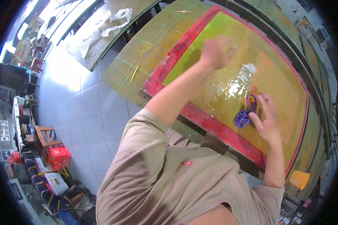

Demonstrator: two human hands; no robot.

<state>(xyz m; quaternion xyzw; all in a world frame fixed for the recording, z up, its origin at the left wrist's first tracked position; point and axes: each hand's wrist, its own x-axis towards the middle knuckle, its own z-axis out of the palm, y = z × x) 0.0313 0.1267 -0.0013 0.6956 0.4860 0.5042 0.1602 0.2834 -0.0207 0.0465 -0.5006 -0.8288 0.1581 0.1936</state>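
A wide screen frame [164, 83] with a red border and a yellow-green sheet lies on the table before me. My left hand [218, 52] is over its far left part, smeared by motion. Near the sheet's middle is a purple stringy wad [243, 118] with a loop, perhaps a scrubber. My right hand [267, 119] is beside it, thumb and fingers spread apart, the thumb tip at the wad's edge. A shiny wet patch [234, 87] glares on the sheet between my hands; an orange stain shows to its right.
A yellow cup-like container [299, 179] stands off the frame's near right corner. Two thin yellowish strips, one here [135, 73], lie on the grid-marked table [120, 75]. Crumpled clear plastic [118, 17] covers another table. A wooden chair [45, 140] and red box [59, 157] are left.
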